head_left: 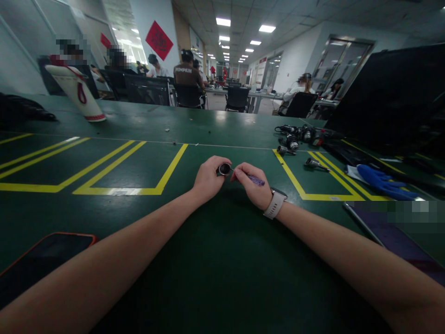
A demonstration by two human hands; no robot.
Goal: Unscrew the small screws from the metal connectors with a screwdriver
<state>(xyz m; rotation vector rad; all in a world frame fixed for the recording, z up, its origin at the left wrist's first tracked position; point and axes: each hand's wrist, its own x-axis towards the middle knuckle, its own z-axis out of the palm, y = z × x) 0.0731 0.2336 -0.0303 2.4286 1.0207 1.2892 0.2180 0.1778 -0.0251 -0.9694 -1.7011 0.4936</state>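
Over the middle of the green table, my left hand [210, 180] is closed around a small round metal part [225, 169], whose dark hollow end faces me. My right hand [253, 189] grips a small screwdriver [256, 180] with a see-through purple handle. Its thin shaft points left at the rim of the metal part; whether the tip touches it is too small to tell. A pale-strapped watch [275, 204] is on my right wrist.
Several metal parts with cables [292, 139] lie at the back right, near a loose metal piece [315, 164]. Farther right are a blue glove [378, 181] and a tablet-like device [399, 232]. A phone [41, 260] lies front left. A white, red-trimmed container [74, 90] stands back left.
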